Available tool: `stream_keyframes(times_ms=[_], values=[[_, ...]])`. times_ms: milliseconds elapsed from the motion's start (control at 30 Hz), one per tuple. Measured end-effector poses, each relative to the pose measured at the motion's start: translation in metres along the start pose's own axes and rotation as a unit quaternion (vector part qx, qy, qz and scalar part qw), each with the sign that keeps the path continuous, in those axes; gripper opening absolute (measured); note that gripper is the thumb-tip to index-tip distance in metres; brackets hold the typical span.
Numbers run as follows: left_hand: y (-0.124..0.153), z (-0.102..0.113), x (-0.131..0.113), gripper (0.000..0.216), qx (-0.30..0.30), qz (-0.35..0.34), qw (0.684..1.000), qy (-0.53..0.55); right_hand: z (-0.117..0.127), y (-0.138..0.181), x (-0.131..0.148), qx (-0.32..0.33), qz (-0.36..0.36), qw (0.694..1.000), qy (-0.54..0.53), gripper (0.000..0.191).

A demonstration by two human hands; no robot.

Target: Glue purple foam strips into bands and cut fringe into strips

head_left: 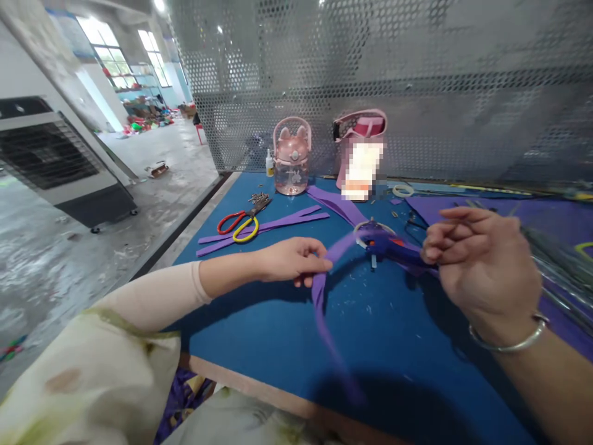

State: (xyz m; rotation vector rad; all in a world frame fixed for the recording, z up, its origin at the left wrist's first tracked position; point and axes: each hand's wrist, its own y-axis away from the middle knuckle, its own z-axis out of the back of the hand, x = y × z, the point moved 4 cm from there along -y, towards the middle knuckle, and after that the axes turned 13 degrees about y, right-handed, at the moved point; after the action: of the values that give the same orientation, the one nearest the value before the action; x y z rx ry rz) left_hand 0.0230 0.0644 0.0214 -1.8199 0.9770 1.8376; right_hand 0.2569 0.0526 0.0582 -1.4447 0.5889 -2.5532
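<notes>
My left hand (pixel 301 261) pinches a long purple fabric strip (pixel 340 247) between thumb and fingers over the blue table. One end of the strip hangs blurred toward the table's front edge; the other reaches toward a dark blue glue gun (pixel 386 246) with an orange trigger. That gun lies by a pale ring of tape, its handle pointing to my right hand (pixel 482 266). Raised at the right, my right hand has loosely bent fingers, somewhat blurred, and shows nothing in them. A bangle circles that wrist.
Red-and-yellow-handled scissors (pixel 245 224) lie across more purple strips (pixel 278 221), near small metal pieces (pixel 259 198). Behind stand a pink bottle (pixel 291 164), a small glue bottle (pixel 269 164) and a pink carrier (pixel 343 157). Perforated metal (pixel 417 99) walls the back; purple sheets (pixel 491 213) lie right.
</notes>
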Motion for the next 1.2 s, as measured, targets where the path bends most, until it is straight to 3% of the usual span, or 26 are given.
stream_keyframes(times_ms=[67, 133, 233, 300, 467, 633, 767, 800, 933, 1033, 1200], values=[[0.007, 0.007, 0.011, 0.027, -0.1, -0.035, 0.985, 0.138, -0.008, 0.005, -0.001, 0.005, -0.017, 1.0, -0.018, 0.029], [0.01, 0.01, 0.023, 0.035, -0.16, -0.079, 0.963, 0.202, -0.03, 0.018, 0.003, 0.094, -0.035, 0.995, -0.02, 0.032], [0.008, 0.008, 0.035, 0.04, -0.191, -0.112, 0.951, 0.214, -0.067, 0.048, 0.017, 0.258, -0.046, 0.965, 0.018, 0.056], [0.006, 0.007, 0.038, 0.04, -0.19, -0.123, 0.951, 0.21, -0.082, 0.063, 0.022, 0.309, -0.061, 0.945, 0.089, 0.068], [0.005, 0.013, 0.031, 0.035, -0.182, -0.133, 0.946, 0.233, -0.085, 0.064, 0.021, 0.305, -0.081, 0.934, 0.169, 0.032], [0.005, 0.019, 0.029, 0.033, -0.163, -0.109, 0.921, 0.336, -0.081, 0.058, 0.016, 0.281, -0.062, 0.939, 0.189, 0.036], [0.004, 0.01, 0.032, 0.029, -0.15, -0.078, 0.921, 0.352, -0.082, 0.059, 0.018, 0.225, -0.022, 0.948, 0.224, 0.064], [0.003, 0.006, 0.033, 0.03, -0.137, -0.066, 0.925, 0.349, -0.083, 0.059, 0.019, 0.225, -0.009, 0.944, 0.241, 0.063], [0.002, 0.001, 0.035, 0.033, -0.119, -0.061, 0.93, 0.342, -0.088, 0.058, 0.023, 0.221, 0.048, 0.932, 0.285, 0.03], [0.004, 0.004, 0.035, 0.032, -0.142, -0.079, 0.926, 0.342, -0.089, 0.056, 0.025, 0.212, 0.07, 0.921, 0.318, 0.035], [0.01, 0.003, 0.02, 0.029, -0.127, -0.118, 0.935, 0.309, -0.092, 0.06, 0.025, 0.272, 0.049, 0.908, 0.315, 0.03]])
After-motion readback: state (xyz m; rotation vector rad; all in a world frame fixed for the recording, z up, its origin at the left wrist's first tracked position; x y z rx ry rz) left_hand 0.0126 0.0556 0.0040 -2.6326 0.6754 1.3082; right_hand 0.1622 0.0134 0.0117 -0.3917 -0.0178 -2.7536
